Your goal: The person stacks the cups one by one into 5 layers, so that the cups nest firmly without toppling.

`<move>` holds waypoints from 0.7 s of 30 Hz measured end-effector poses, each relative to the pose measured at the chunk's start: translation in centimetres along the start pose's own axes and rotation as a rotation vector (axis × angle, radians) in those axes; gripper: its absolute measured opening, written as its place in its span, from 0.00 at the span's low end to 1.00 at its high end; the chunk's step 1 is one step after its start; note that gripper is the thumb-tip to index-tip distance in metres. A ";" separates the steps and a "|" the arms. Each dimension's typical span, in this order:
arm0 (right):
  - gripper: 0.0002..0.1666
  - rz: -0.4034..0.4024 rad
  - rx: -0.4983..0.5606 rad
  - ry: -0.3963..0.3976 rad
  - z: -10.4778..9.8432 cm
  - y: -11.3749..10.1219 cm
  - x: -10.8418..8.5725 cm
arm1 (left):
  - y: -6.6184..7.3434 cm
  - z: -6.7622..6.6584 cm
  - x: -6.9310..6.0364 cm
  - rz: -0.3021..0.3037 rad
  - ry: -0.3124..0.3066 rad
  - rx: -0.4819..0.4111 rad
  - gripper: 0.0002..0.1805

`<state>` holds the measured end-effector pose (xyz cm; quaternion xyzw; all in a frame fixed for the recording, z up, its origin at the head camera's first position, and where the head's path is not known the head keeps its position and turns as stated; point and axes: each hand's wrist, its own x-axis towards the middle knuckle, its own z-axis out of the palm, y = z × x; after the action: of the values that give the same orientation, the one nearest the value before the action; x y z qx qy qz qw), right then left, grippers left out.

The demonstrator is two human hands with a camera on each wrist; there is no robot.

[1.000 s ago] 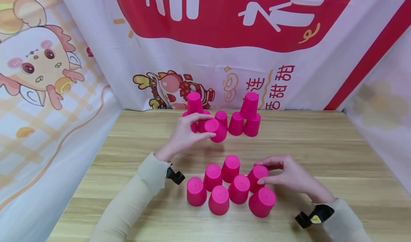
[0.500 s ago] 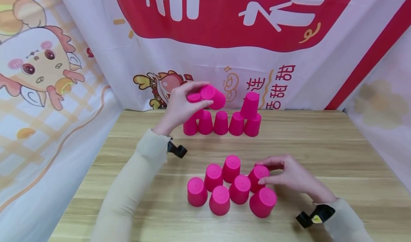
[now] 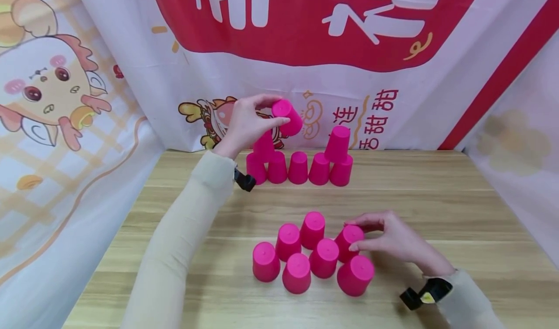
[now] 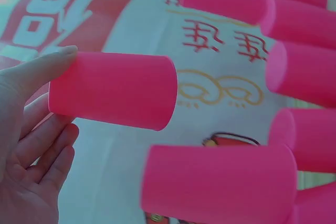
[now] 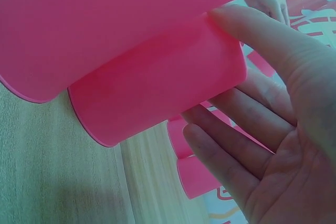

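My left hand pinches a pink cup near its closed top, holding it in the air above the back row; the left wrist view shows this cup between thumb and fingers. Five upside-down cups stand in that row, such as the middle one. One cup sits on the left pair and another on the right pair. Nearer the front, my right hand holds a standing cup by its upper part, its thumb and fingers around the cup in the right wrist view.
Several more upside-down pink cups, including one at the front, stand in a loose group to the left of and below my right hand. A printed cloth hangs behind the wooden table, with more cloth at both sides.
My left hand has lifted its cup from in front of the back row up above it, uncovering the row's left cups. The right hand has stayed at its cup.
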<state>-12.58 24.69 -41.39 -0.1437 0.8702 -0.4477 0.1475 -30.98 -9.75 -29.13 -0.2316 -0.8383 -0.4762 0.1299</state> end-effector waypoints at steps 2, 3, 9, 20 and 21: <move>0.30 0.002 -0.001 0.001 0.0 0.0 0.0 | -0.6 0.2 0.3 -0.025 -0.018 0.015 0.31; 0.30 0.002 0.000 0.001 0.0 0.0 0.0 | -0.9 0.4 0.3 -0.035 -0.029 0.027 0.31; 0.29 -0.011 -0.005 0.000 -0.1 0.2 0.1 | -2.6 1.1 0.0 -0.050 -0.107 0.109 0.31; 0.32 -0.040 -0.051 0.022 -0.3 -0.5 0.4 | -3.7 2.3 -0.8 -0.016 -0.154 0.255 0.30; 0.32 -0.041 -0.044 0.030 -0.3 -0.5 0.6 | -3.7 2.4 -0.8 -0.020 -0.157 0.258 0.30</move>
<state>-13.16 24.44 -40.90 -0.1581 0.8787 -0.4336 0.1219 -32.21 -9.55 -33.46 -0.2413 -0.9024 -0.3460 0.0877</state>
